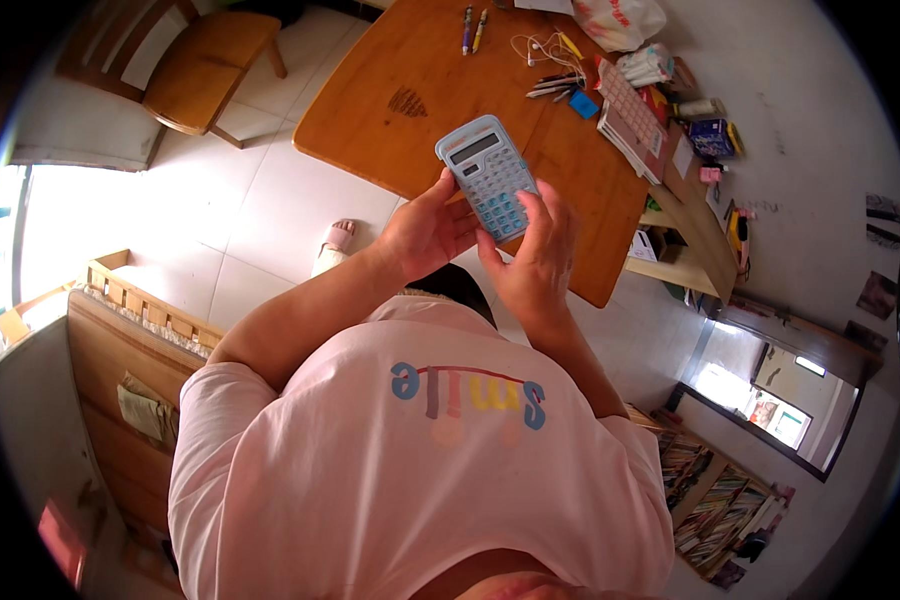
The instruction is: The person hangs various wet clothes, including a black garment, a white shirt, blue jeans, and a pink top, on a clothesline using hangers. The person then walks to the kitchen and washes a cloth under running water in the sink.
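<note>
A light-blue scientific calculator (487, 180) is held up tilted over the near edge of the wooden table (360, 135), its display and keys facing me. My left hand (429, 234) grips it from the left, thumb along the side edge and fingers passing behind the body. My right hand (536, 259) is at its lower right corner, with the thumb at the bottom edge and a bent index finger over the blue number keys. Whether that fingertip presses a key, I cannot tell.
Two pens (472, 31) lie at the table's far side. White earphones (544, 51), several pencils (559, 85), a blue block (583, 104) and stacked books (630, 142) are farther right. A wooden chair (210, 56) stands at the left. A bookshelf (712, 487) is at the lower right.
</note>
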Demonstrator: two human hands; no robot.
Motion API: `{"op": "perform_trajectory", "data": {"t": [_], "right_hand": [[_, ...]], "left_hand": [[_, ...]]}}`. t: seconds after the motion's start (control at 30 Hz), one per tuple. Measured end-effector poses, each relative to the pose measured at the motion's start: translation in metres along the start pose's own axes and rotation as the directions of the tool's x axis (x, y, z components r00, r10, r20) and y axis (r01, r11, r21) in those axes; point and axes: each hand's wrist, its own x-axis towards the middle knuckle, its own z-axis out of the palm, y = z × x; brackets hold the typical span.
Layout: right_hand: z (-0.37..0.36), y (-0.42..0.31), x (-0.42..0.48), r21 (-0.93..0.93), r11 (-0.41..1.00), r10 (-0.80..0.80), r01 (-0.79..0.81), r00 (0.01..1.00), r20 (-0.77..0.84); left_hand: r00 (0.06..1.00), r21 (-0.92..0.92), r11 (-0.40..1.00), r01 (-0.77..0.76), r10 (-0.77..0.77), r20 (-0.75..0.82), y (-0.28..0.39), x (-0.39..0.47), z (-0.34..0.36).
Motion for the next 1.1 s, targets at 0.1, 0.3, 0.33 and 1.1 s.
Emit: {"op": "perform_trajectory", "data": {"t": [0.1, 0.3, 0.33, 1.1], "right_hand": [[-0.004, -0.002, 0.0, -0.039, 0.999, 0.034, -0.032, 0.999, 0.041], [0.021, 0.015, -0.017, 0.077, 0.935, 0.328, -0.347, 0.926, 0.184], [0.028, 0.021, -0.019, 0.104, 0.899, 0.393, -0.426, 0.888, 0.237], [0.134, 0.095, -0.074, 0.023, 0.608, 0.793, -0.794, 0.605, -0.076]], "left_hand": [[0.999, -0.01, 1.0, 0.029, -0.029, 0.014, -0.001, 0.003, -0.002], [0.998, 0.09, 0.995, 0.047, -0.043, -0.04, -0.001, 0.007, -0.007], [0.999, 0.108, 0.994, 0.022, -0.017, -0.04, -0.001, 0.009, -0.01], [0.883, 0.481, 0.745, 0.462, -0.336, -0.328, 0.063, 0.006, -0.028]]}}
